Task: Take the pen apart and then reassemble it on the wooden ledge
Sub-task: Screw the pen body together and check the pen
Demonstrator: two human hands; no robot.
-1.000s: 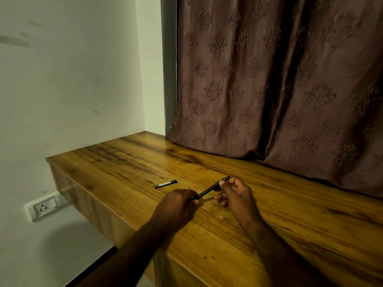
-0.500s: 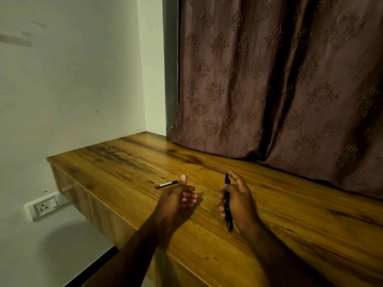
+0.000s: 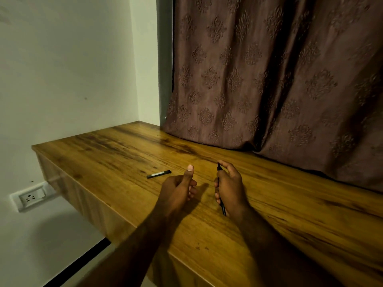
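Note:
My right hand is closed around a black pen body, held roughly upright above the wooden ledge; one end shows above my fingers and the other below my palm. My left hand hovers just left of it, thumb up and fingers loosely curled, with nothing visible in it. A short black pen piece with a pale band, seemingly the cap, lies flat on the ledge to the left of my left hand.
A brown patterned curtain hangs onto the back of the ledge. A white wall meets the ledge on the left, with a wall socket below the ledge's front edge. Floor shows beneath.
One second ago both hands held the pen between them. My left hand has let go and drawn back; my right hand has turned the pen upright and closed around it.

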